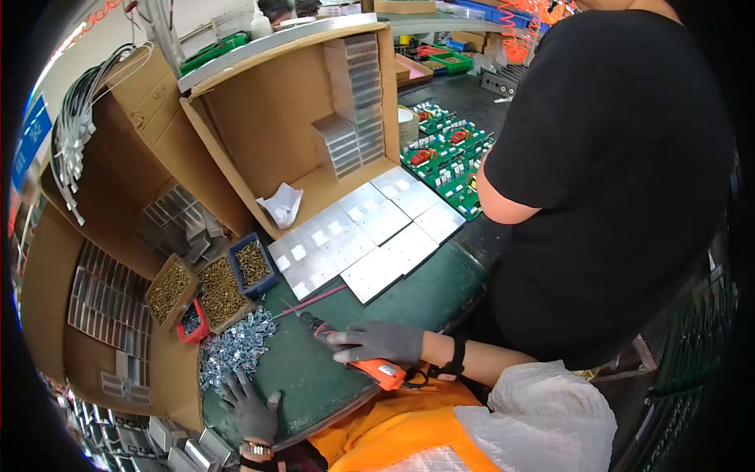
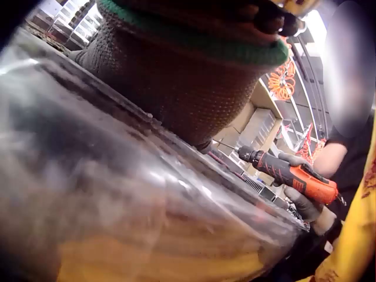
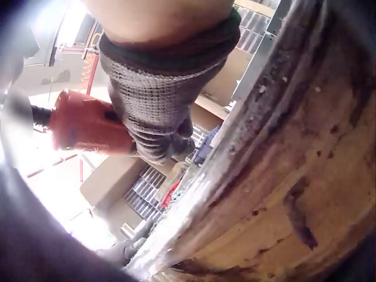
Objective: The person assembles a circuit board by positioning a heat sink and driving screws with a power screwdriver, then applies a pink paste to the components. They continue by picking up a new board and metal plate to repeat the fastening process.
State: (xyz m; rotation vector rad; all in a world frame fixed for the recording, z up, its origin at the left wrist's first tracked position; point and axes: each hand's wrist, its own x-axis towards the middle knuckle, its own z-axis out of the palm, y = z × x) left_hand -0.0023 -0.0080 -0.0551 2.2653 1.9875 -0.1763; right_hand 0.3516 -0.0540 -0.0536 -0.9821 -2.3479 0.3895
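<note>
My right hand (image 1: 381, 344), in a grey glove, grips an orange and black electric screwdriver (image 1: 383, 373) above the green tabletop. The tool's thin bit points to the far left, close to a pinkish-red strip (image 1: 318, 300). In the left wrist view the body of the screwdriver (image 2: 314, 185) lies across the gloved fingers. My left hand (image 1: 253, 415), also gloved, spreads its fingers at the near edge of a heap of small silvery metal clips (image 1: 236, 346). In the left wrist view its glove (image 2: 176, 88) fills the top, fingertips hidden.
Flat metal plates (image 1: 366, 228) with white patches lie beyond the screwdriver. Boxes of brass-coloured screws (image 1: 220, 293) and a small red bin (image 1: 193, 324) stand left. Cardboard boxes (image 1: 259, 118) hold finned metal parts. Green circuit boards (image 1: 452, 157) lie near a person in black (image 1: 613, 173).
</note>
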